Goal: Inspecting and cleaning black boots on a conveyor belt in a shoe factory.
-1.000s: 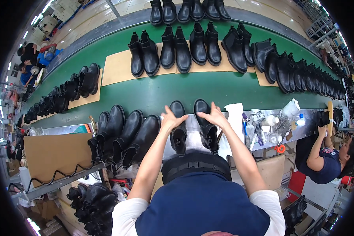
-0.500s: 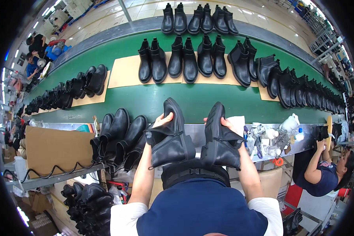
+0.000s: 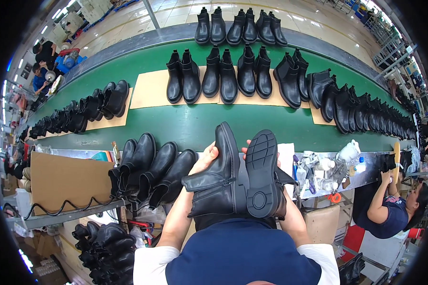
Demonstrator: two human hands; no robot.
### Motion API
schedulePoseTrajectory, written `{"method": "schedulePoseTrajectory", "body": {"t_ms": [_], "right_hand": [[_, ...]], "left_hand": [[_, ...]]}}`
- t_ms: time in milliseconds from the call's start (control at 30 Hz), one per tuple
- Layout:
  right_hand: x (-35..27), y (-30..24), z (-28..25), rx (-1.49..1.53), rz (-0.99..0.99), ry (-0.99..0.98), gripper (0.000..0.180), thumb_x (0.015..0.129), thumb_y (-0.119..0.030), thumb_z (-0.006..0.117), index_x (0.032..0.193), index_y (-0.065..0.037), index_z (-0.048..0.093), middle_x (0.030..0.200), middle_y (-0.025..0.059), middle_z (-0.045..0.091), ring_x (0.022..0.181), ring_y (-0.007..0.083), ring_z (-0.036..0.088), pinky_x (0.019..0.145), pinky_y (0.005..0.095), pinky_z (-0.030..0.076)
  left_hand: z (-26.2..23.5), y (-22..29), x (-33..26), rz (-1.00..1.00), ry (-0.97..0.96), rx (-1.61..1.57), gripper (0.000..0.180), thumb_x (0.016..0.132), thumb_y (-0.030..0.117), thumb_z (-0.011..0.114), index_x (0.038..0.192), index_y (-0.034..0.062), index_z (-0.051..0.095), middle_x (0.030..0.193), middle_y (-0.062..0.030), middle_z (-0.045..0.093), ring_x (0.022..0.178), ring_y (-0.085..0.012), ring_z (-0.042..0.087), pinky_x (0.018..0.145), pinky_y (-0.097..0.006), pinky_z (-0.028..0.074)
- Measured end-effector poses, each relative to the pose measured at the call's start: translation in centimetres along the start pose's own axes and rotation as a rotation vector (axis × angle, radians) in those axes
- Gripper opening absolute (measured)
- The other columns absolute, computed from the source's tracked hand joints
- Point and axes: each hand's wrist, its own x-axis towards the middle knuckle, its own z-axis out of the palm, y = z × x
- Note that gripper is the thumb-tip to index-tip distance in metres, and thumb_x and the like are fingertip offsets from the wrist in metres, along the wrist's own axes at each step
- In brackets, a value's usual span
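Before the near edge of the belt [image 3: 185, 124], my left hand [image 3: 208, 156] is clamped around one boot [image 3: 219, 170], turned so its side zip [image 3: 215, 187] shows, and my right hand [image 3: 246, 149] grips the other boot [image 3: 261, 175] from behind, tilted so its sole [image 3: 262, 154] faces me unobstructed.

black boots [image 3: 221, 173], grid-lined sole [image 3: 262, 164], green tabletop [image 3: 176, 121]

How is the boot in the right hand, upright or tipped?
Tipped: the boot is held with its grooved sole and heel turned toward the head camera.
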Motion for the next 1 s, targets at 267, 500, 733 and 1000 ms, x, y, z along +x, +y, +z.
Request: {"method": "schedulePoseTrajectory", "body": {"t_ms": [267, 500, 733, 1000], "right_hand": [[-0.3, 0.9, 0.4, 0.022, -0.007, -0.058, 0.091, 0.080, -0.062, 0.053, 0.139, 0.002, 0.026, 0.130, 0.0242, 0.044, 0.111, 0.0278, 0.055, 0.095, 0.0341, 0.047], [0.2, 0.8, 0.1, 0.217, 0.019, -0.176, 0.072, 0.088, -0.046, 0.053, 0.137, 0.001, 0.028, 0.131, 0.0244, 0.043, 0.112, 0.0297, 0.054, 0.092, 0.0382, 0.049], [0.2, -1.3, 1.2, 0.040, 0.010, -0.054, 0.059, 0.092, -0.030, 0.052, 0.138, -0.001, 0.030, 0.133, 0.0212, 0.042, 0.110, 0.0258, 0.055, 0.082, 0.0388, 0.054], [4.6, -1.9, -7.7, -1.091, -0.083, 0.368, 0.058, 0.082, -0.029, 0.066, 0.125, 0.004, 0.045, 0.107, 0.0128, 0.061, 0.092, 0.0181, 0.061, 0.078, 0.0315, 0.051]], "left_hand": [[-1.2, -2.1, -0.6, -0.123, 0.058, -0.155, 0.068, 0.087, 0.048, 0.054, 0.133, 0.0012, 0.038, 0.126, -0.0219, 0.049, 0.109, -0.0292, 0.055, 0.091, -0.040, 0.050], [-1.8, -2.8, -0.3, -0.145, 0.029, -0.289, 0.069, 0.088, 0.053, 0.048, 0.132, 0.0007, 0.039, 0.125, -0.0206, 0.049, 0.107, -0.0289, 0.056, 0.090, -0.040, 0.050], [-0.6, -2.0, 0.3, -0.016, -0.049, -0.355, 0.070, 0.088, 0.055, 0.045, 0.131, 0.0004, 0.040, 0.123, -0.0196, 0.051, 0.106, -0.0283, 0.057, 0.089, -0.039, 0.050], [-8.2, 0.9, 2.6, -0.128, 0.710, 1.395, 0.087, 0.071, 0.061, 0.063, 0.129, -0.0015, 0.046, 0.121, -0.0267, 0.053, 0.118, -0.0345, 0.049, 0.099, -0.038, 0.039]]}}
